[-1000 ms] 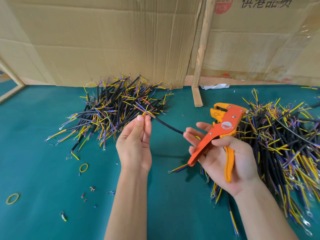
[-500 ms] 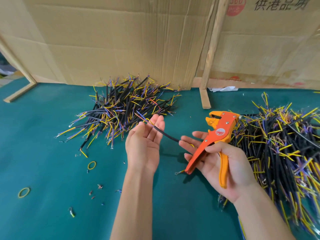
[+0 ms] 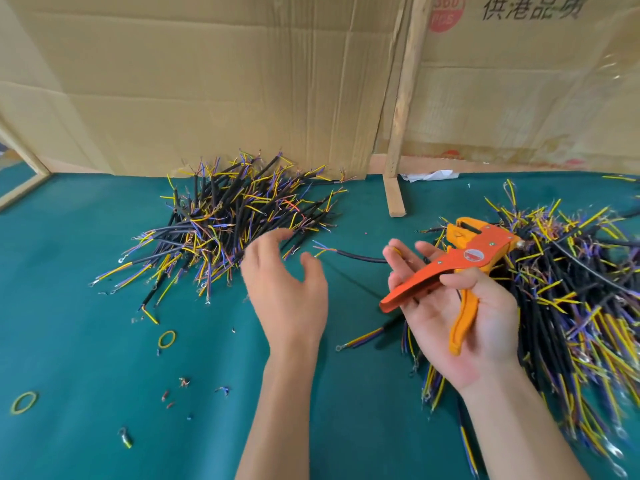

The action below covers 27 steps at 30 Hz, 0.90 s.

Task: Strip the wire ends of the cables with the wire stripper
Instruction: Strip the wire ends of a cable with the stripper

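Two heaps of cut cables are seen: one far left [image 3: 228, 233], one at the right [image 3: 571, 306]. One orange wire stripper [image 3: 460, 268] and one single cable [image 3: 360, 256] are counted between them. Two yellow rubber bands [image 3: 167, 339] [image 3: 23, 402] are counted near left, and two hands, left [image 3: 287, 289] and right [image 3: 457, 320].

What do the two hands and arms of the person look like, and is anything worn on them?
Both are bare. The left hand and the right hand wear no glove, ring, watch or band that shows. Both forearms are uncovered down to the lower edge of the picture, with no sleeve in view. The left hand is somewhat blurred, so fine detail there cannot be told.
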Tool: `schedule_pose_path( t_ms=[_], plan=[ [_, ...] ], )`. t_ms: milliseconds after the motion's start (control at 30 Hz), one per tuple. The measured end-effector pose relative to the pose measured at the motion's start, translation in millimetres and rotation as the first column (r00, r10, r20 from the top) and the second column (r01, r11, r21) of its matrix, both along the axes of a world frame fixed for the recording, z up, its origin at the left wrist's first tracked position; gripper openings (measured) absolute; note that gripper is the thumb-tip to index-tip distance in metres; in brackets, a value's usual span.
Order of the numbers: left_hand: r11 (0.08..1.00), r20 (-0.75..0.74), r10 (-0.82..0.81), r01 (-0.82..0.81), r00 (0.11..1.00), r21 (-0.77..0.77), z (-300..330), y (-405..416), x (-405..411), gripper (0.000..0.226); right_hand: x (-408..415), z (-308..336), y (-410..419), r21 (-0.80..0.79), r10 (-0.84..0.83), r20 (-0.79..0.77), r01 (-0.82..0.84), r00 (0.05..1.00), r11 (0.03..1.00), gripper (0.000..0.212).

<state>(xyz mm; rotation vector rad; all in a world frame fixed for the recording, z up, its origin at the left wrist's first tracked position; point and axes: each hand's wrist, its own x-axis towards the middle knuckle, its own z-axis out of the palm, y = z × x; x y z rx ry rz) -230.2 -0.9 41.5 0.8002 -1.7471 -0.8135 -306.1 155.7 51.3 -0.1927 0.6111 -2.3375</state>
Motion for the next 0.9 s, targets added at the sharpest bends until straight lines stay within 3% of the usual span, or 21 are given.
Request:
schedule_pose_path(
  t_ms=[67,133,200,467,900],
  plan=[
    [0.971,0.053,-0.196,0.201,0.979,-0.127,0,6,-3,0.029,1,0,-1,0.005,0.054,-0.026,-0.054,0.998,0.999,0.060],
    [0.897,0.176,-0.416,0.435,0.892,-0.082,1,15,-5,0.030,4,1,-3,0.017,0.101,-0.064,-0.100,0.993,0.995,0.059],
    [0.831,0.278,-0.532,0.557,0.800,-0.010,0,21,-7,0.024,5,1,-4,0.021,0.119,-0.087,-0.118,0.989,0.993,0.058],
    [0.863,0.195,-0.503,0.501,0.842,0.061,-1,22,-8,0.014,1,4,1,0.005,0.047,-0.054,-0.047,0.997,0.999,0.063],
    [0.853,0.040,-0.496,0.477,0.868,0.213,-3,18,-10,0.018,2,-2,-6,0.132,0.018,-0.104,-0.005,0.994,0.991,0.059]
  ],
)
